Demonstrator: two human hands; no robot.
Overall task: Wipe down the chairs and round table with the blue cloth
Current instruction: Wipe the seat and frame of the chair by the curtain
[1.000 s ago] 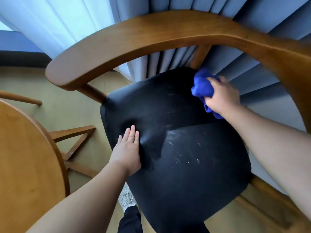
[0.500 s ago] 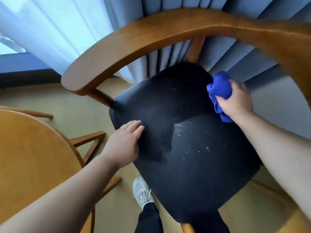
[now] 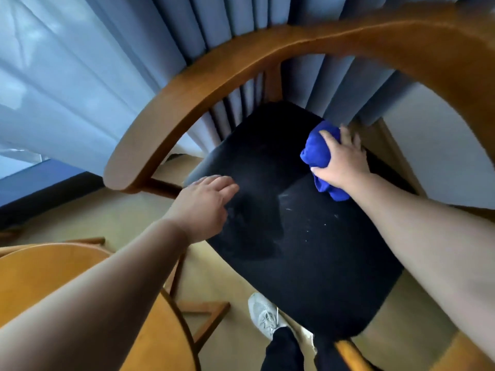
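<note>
A wooden armchair with a curved back rail and a black padded seat fills the middle of the view. My right hand grips a bunched blue cloth and presses it on the seat's far right part. My left hand lies on the seat's left edge with relaxed fingers, holding nothing. Pale specks and streaks show on the seat near its centre. The round wooden table sits at the lower left, partly hidden by my left forearm.
Blue pleated curtains and a sheer white curtain hang behind the chair. The table's wooden leg braces stand on the beige floor. My shoe is under the seat's front edge.
The view has shifted, so the chair sits further right and lower. My right hand with the cloth has moved along the seat's far right edge. My left hand slid toward the seat's left rim.
</note>
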